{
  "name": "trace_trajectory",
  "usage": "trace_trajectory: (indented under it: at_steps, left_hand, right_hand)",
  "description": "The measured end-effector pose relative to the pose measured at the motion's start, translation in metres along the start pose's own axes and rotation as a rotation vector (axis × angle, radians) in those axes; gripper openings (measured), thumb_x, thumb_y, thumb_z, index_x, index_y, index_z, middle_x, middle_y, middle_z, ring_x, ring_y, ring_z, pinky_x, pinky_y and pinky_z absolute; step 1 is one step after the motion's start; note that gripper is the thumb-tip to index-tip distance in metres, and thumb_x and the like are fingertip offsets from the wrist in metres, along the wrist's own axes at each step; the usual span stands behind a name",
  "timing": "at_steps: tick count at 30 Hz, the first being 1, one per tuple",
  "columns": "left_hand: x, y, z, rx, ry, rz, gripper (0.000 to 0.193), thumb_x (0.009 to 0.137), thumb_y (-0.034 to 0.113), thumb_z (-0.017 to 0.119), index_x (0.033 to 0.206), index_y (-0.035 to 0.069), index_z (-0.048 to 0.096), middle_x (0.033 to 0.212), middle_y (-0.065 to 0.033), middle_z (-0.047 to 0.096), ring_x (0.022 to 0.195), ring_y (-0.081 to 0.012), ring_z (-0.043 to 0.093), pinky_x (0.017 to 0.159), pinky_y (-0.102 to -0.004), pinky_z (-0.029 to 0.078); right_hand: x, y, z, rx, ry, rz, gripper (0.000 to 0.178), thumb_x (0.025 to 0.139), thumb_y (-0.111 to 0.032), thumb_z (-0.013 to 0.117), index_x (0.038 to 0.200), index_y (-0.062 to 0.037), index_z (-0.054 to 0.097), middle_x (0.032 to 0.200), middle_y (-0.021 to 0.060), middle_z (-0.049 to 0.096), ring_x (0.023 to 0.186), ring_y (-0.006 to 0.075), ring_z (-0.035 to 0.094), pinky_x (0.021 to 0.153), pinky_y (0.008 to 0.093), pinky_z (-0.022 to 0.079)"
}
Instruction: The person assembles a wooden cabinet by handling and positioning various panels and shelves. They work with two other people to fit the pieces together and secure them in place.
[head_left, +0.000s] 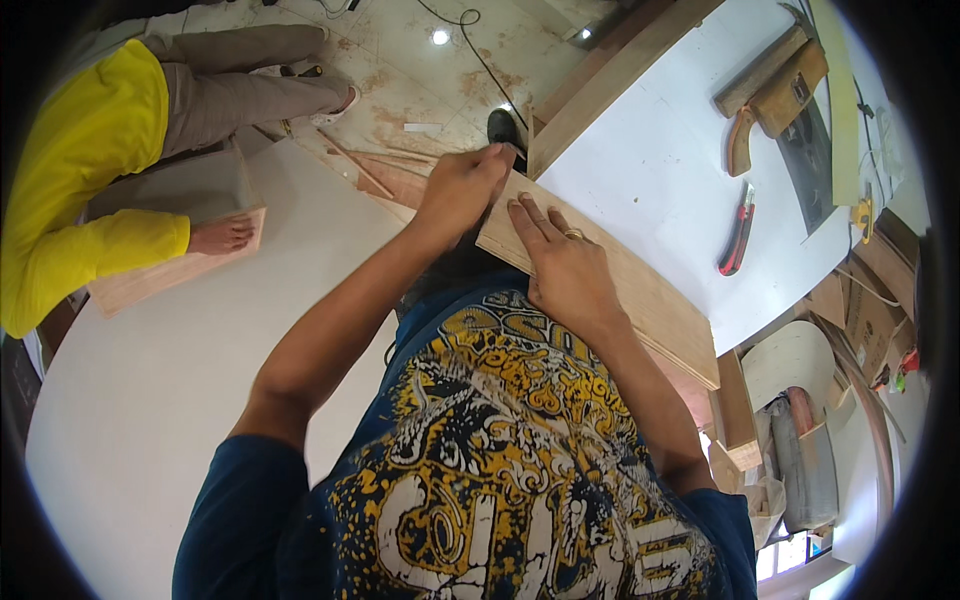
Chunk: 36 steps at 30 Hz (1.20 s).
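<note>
A long light-brown wooden board (640, 290) lies along the near edge of a white-topped table (650, 150). My right hand (570, 265) rests flat on the board near its far-left end, fingers stretched out, with a ring on one of them. My left hand (465, 195) is closed at that same end, beside the board's corner. Whatever lies inside its fingers is hidden, so I cannot tell what it holds. A red-and-black utility knife (738, 230) lies on the white top, to the right of the board.
Further right on the white top are a wooden-handled tool (740, 140) and wooden blocks (762, 70). To the left, a person in a yellow top (90, 150) has a hand on a wooden box (180, 265) on a pale panel (180, 400). A black cable (480, 62) crosses the dusty floor.
</note>
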<state>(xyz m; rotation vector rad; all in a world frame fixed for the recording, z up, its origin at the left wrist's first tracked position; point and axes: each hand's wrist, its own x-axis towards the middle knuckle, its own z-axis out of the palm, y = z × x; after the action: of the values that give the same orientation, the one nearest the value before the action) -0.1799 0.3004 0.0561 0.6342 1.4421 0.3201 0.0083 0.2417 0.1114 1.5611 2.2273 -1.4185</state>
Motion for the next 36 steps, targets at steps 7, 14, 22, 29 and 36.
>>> trace_trajectory:
  at_steps: [7, 14, 22, 29, 36]
  left_hand:
    - [-0.056, 0.027, -0.014, -0.045, -0.003, -0.137, 0.055, 0.099, 0.022, 0.054, 0.145, -0.009, 0.051, 0.064, 0.0016, 0.054, 0.046, -0.0056, 0.042, 0.043, -0.0234, 0.035]
    - [-0.094, 0.05, -0.012, 0.058, -0.008, -0.125, 0.051, 0.102, 0.027, 0.052, 0.138, -0.009, 0.058, 0.066, 0.0014, 0.056, 0.063, -0.0047, 0.045, 0.059, -0.022, 0.039]
    - [0.126, -0.129, -0.033, -0.037, 0.024, -0.125, 0.025, 0.094, 0.026, 0.062, 0.09, 0.002, 0.07, 0.066, -0.002, 0.057, 0.047, -0.0099, 0.044, 0.041, -0.0297, 0.035]
    - [0.019, -0.048, -0.085, -0.129, 0.095, -0.269, 0.031, 0.096, 0.026, 0.06, 0.105, 0.0, 0.073, 0.066, -0.0009, 0.058, 0.042, -0.0122, 0.044, 0.038, -0.0272, 0.033]
    - [-0.095, 0.007, -0.021, -0.132, -0.021, 0.103, 0.047, 0.102, 0.019, 0.057, 0.144, -0.003, 0.056, 0.074, 0.0044, 0.054, 0.059, -0.0048, 0.045, 0.056, -0.0217, 0.04]
  right_hand:
    - [0.005, 0.007, 0.001, 0.051, 0.016, 0.001, 0.076, 0.075, 0.001, 0.061, 0.149, -0.0029, 0.045, 0.154, 0.018, 0.049, 0.131, 0.0431, 0.057, 0.103, 0.0481, 0.053]
    - [0.004, 0.003, 0.005, 0.03, 0.047, -0.014, 0.076, 0.075, 0.0, 0.062, 0.149, -0.0028, 0.046, 0.154, 0.0185, 0.05, 0.13, 0.0433, 0.058, 0.103, 0.0479, 0.053]
    - [0.0, 0.003, 0.001, -0.001, 0.042, -0.044, 0.08, 0.074, -0.001, 0.063, 0.151, -0.0038, 0.043, 0.154, 0.0172, 0.05, 0.127, 0.0421, 0.06, 0.096, 0.0471, 0.057]
    - [0.004, 0.0, -0.011, 0.038, 0.012, -0.027, 0.085, 0.071, -0.002, 0.064, 0.153, -0.0041, 0.041, 0.154, 0.0174, 0.049, 0.13, 0.04, 0.058, 0.099, 0.0472, 0.055]
    - [0.005, -0.007, -0.002, 0.024, 0.021, -0.008, 0.087, 0.07, -0.001, 0.064, 0.154, -0.003, 0.039, 0.154, 0.0198, 0.049, 0.131, 0.041, 0.056, 0.102, 0.0475, 0.053]
